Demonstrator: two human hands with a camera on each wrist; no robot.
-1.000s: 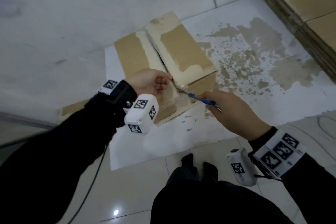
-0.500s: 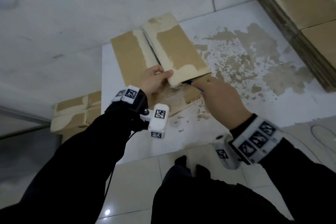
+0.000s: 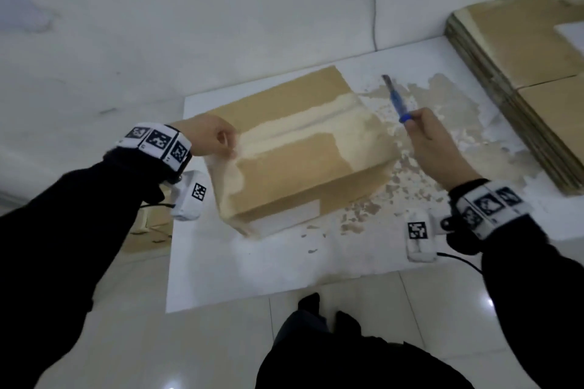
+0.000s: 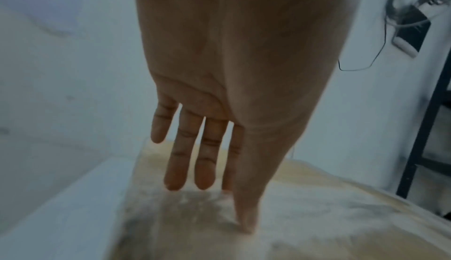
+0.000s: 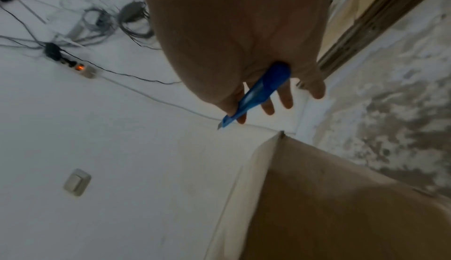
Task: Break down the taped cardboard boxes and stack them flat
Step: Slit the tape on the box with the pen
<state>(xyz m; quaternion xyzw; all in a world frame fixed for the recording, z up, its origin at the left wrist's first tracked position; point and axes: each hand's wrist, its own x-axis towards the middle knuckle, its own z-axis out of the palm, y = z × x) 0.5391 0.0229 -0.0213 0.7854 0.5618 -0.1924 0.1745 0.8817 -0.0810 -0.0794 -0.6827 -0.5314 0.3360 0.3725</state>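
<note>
A brown cardboard box (image 3: 294,151) with a pale taped seam across its top sits on the white table (image 3: 284,265). My left hand (image 3: 218,139) is at the box's left end. In the left wrist view its straight fingers (image 4: 195,158) and thumb touch the taped top of the box (image 4: 317,216). My right hand (image 3: 429,133) is off the box's far right corner and grips a blue utility knife (image 3: 396,101), blade pointing away from me and clear of the cardboard. The right wrist view shows the knife (image 5: 256,94) above the box corner (image 5: 341,206).
A stack of flattened cardboard (image 3: 521,73) lies along the table's right side. Brown peeled patches (image 3: 442,174) mark the tabletop. More taped boxes (image 3: 148,230) sit on the floor at the left. A power strip (image 5: 80,69) with cables lies beyond.
The box has been turned so its taped seam runs crosswise. The right hand has lifted the knife off the box's near end and out to the right. The left hand has shifted to the left end.
</note>
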